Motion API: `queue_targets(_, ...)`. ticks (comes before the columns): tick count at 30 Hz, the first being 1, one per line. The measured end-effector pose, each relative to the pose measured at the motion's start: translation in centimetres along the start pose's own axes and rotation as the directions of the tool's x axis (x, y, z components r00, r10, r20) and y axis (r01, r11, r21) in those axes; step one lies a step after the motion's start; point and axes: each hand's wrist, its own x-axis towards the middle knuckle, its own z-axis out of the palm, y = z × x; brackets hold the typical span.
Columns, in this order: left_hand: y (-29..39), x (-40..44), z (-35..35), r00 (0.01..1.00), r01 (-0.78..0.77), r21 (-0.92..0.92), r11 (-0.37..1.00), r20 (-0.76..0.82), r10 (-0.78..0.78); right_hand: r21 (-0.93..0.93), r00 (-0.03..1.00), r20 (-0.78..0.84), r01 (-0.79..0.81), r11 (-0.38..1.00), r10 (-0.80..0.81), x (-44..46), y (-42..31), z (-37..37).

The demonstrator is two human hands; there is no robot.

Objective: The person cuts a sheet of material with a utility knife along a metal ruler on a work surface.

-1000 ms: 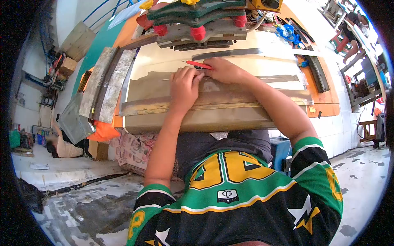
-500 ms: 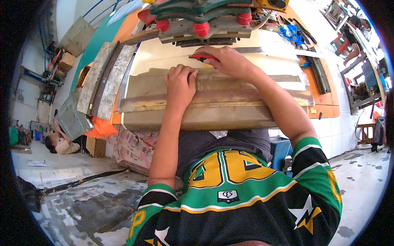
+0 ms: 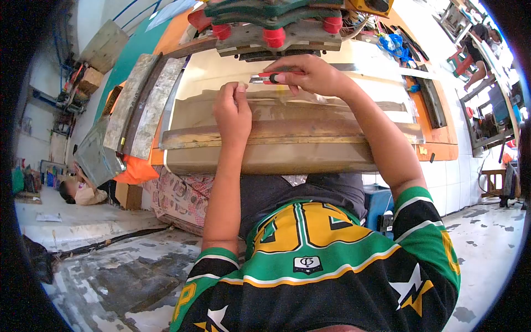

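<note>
A red box cutter (image 3: 282, 77) with a black slider lies in my right hand (image 3: 318, 76), its blade pointing left. That hand is closed around the handle, above a pale sheet (image 3: 210, 72) on the work surface. Just left of the blade tip, my left hand (image 3: 233, 113) has its fingers curled, with thumb and fingertips pressed together; anything between them is too small or hidden to name. Below both hands, a brown sheet (image 3: 310, 113) with an uneven upper edge covers the near part of the surface. A long brown bar (image 3: 193, 136) lies across it.
A green press-like machine (image 3: 271, 16) with red knobs (image 3: 274, 37) stands right behind my hands. Flat metal bars (image 3: 157, 108) lie at left, a dark bar (image 3: 431, 102) at right beside blue plastic (image 3: 394, 47). Other people are at far left and upper right.
My left hand has lifted off the brown sheet and moved slightly left and away from me, its fingers now pinched. The box cutter has tilted, showing more of its blade.
</note>
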Motion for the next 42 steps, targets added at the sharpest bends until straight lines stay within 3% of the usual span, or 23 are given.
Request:
queue_targets(2,0.1,0.2,-0.1,0.998,-0.064,-0.051,0.997,-0.013,0.064,0.018,1.000,0.014,-0.006,1.000,0.005,0.1,0.0,0.0)
queue_targets(9,-0.1,0.2,-0.3,0.997,-0.076,-0.013,0.997,0.027,0.076,0.104,0.997,0.063,-0.056,0.993,0.050,0.0,0.0,0.2)
queue_targets(16,-0.1,-0.1,-0.3,0.996,-0.079,-0.083,0.993,-0.046,0.075,0.008,0.990,0.132,0.041,0.999,-0.041,-0.1,0.8,0.6)
queue_targets(18,0.0,-0.1,-0.4,0.993,-0.105,-0.071,0.992,-0.056,0.101,0.043,0.979,0.197,-0.063,0.997,0.053,-0.4,0.1,0.6)
queue_targets(25,0.3,-0.3,-0.4,0.990,-0.112,-0.133,0.985,-0.096,0.100,0.088,0.967,0.251,-0.063,0.994,0.039,-0.5,-0.2,0.5)
queue_targets(42,1.2,-0.3,-1.0,0.974,-0.194,-0.084,0.977,-0.132,0.182,0.073,0.974,0.227,-0.031,0.997,0.013,-0.5,-0.4,0.6)
